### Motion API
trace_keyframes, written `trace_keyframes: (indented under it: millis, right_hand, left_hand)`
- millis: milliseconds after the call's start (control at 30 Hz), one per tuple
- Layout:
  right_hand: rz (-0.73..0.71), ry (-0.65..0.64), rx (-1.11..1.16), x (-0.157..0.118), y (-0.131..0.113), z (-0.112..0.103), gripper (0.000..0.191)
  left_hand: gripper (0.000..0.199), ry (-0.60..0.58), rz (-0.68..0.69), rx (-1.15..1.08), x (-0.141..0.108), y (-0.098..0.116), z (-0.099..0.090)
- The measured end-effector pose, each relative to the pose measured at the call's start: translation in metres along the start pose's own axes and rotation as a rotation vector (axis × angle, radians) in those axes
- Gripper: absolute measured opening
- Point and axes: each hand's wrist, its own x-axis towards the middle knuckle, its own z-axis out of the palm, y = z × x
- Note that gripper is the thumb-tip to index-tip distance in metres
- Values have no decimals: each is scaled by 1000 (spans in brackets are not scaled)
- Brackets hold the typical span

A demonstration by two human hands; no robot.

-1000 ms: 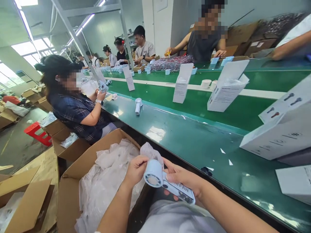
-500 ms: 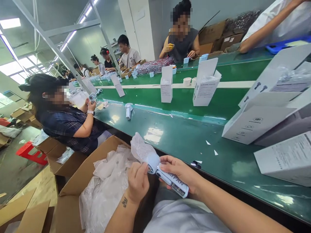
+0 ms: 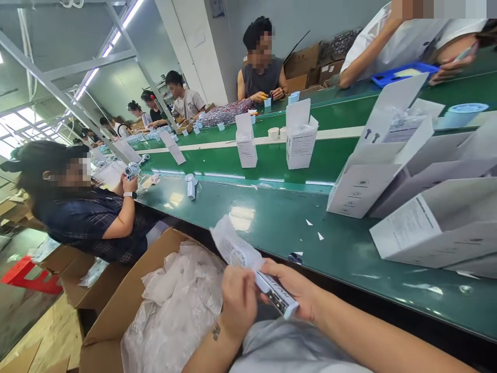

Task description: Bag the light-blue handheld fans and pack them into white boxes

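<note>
A light-blue handheld fan [image 3: 276, 296] lies slanted in front of me, dark lettering along its handle. My right hand [image 3: 292, 284] is wrapped round that handle. A translucent plastic bag [image 3: 229, 239] covers the fan's round head, its closed end sticking out to the upper left. Closed at the near edge of the bag, beside the head, is my left hand [image 3: 238, 294]; its fingertips are partly hidden and slightly blurred. Below and left of my hands stands a cardboard box [image 3: 112, 300] holding a heap of similar plastic bags [image 3: 174, 295].
White cartons [image 3: 411, 228] with raised flaps stand on the green bench [image 3: 272, 217] at right. Another fan [image 3: 191, 186] lies farther left. A co-worker [image 3: 89, 207] sits at left holding a fan; others work across the bench. Two upright cartons [image 3: 301, 142] stand mid-belt.
The bag has been drawn farther down over the fan's head, with my left hand moving right toward the handle. My right hand keeps its hold. The camera view has turned slightly right.
</note>
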Motion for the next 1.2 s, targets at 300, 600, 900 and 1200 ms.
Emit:
trace_keyframes:
  millis: [300,600,900,1200]
  right_hand:
    - [-157,85,-93,-1,20,-22,15]
    - [-476,172,-451,-77,-65,20,17]
    - [-923,214,-707,-138,-125,30,16]
    - [-984,27,-545,-87,-137,45,27]
  left_hand:
    - [17,-185,-278,-132,1,18,5]
    - [44,30,-613,-602,77,67,3]
    - [37,64,-284,-770,162,98,-11]
    - [87,-530,-144,-647,147,67,61]
